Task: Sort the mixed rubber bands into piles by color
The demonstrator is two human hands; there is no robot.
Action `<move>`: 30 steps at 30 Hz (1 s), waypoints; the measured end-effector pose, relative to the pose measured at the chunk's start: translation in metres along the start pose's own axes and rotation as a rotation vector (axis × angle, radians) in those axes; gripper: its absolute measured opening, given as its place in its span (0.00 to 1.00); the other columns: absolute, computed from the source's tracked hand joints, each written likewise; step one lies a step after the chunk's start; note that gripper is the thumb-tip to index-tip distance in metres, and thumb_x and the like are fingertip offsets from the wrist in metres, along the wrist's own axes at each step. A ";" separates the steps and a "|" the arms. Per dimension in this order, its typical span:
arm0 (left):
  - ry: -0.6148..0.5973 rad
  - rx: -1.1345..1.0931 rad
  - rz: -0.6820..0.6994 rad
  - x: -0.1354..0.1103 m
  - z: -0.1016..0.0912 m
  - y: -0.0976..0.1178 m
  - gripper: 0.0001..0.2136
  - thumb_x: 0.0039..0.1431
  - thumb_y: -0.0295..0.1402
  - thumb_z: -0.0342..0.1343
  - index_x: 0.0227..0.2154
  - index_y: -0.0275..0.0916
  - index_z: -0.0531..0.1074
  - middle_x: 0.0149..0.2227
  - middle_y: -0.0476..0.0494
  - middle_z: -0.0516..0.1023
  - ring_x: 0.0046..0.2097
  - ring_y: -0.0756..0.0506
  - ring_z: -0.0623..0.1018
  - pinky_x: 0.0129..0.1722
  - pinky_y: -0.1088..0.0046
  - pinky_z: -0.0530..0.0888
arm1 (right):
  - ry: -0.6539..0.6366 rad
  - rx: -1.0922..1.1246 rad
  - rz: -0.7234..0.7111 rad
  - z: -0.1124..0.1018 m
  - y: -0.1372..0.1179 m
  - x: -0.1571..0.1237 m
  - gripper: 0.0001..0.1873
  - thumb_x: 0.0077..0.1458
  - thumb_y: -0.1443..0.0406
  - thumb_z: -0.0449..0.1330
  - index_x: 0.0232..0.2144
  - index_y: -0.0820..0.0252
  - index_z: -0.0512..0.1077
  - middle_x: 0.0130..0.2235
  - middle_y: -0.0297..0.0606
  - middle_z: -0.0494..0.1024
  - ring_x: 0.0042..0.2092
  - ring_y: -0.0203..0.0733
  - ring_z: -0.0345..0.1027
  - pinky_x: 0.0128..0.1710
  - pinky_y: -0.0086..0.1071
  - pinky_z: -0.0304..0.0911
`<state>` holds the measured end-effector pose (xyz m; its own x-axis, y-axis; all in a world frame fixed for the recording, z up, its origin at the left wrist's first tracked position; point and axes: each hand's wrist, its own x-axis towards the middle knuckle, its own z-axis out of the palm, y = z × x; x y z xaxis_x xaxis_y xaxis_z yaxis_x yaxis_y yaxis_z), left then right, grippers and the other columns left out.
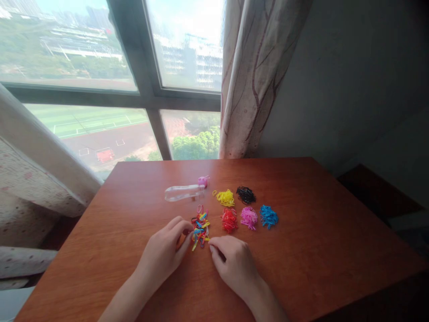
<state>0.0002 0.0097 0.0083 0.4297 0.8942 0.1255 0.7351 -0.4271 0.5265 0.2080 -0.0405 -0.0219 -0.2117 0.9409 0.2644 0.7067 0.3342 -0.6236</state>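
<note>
A small mixed pile of coloured rubber bands (200, 230) lies on the wooden table between my two hands. My left hand (164, 246) reaches the pile's left edge, its thumb and forefinger curled together there; what they hold, if anything, is too small to make out. On the opposite side, my right hand (236, 259) pinches at the end of a yellow rubber band (207, 239) by the pile's lower right edge. Sorted heaps lie beyond: red bands (229, 220), pink bands (249, 218), blue bands (268, 217), yellow bands (225, 197) and black bands (246, 195).
A clear plastic bottle (182, 192) lies on its side behind the mixed pile, with a pink cap (203, 180) beside its right end. The brown table (301, 268) ends at a window (147, 98) and a patterned curtain (254, 76). Another curtain (43, 156) hangs at left.
</note>
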 end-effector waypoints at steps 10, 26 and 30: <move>-0.037 0.088 -0.129 0.001 -0.001 -0.005 0.08 0.64 0.36 0.47 0.35 0.44 0.71 0.36 0.51 0.75 0.33 0.49 0.76 0.32 0.76 0.68 | -0.002 0.006 0.006 0.000 0.000 0.000 0.10 0.60 0.71 0.54 0.36 0.55 0.75 0.34 0.34 0.79 0.36 0.38 0.72 0.38 0.28 0.59; -0.117 0.123 -0.176 -0.012 -0.010 0.006 0.07 0.61 0.32 0.46 0.31 0.43 0.69 0.34 0.49 0.74 0.35 0.48 0.75 0.32 0.75 0.66 | -0.010 -0.012 0.009 -0.001 -0.001 0.000 0.10 0.60 0.71 0.54 0.35 0.55 0.75 0.33 0.35 0.79 0.36 0.39 0.72 0.38 0.27 0.59; -0.077 0.085 -0.127 -0.005 -0.014 0.008 0.08 0.62 0.33 0.47 0.32 0.43 0.70 0.35 0.50 0.75 0.35 0.48 0.75 0.33 0.76 0.67 | -0.013 -0.019 0.011 -0.001 -0.002 0.001 0.10 0.59 0.71 0.54 0.35 0.56 0.75 0.33 0.35 0.79 0.36 0.38 0.72 0.38 0.27 0.59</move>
<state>-0.0037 0.0037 0.0237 0.3671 0.9302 -0.0041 0.8264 -0.3242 0.4603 0.2076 -0.0401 -0.0196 -0.2123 0.9452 0.2480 0.7219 0.3228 -0.6121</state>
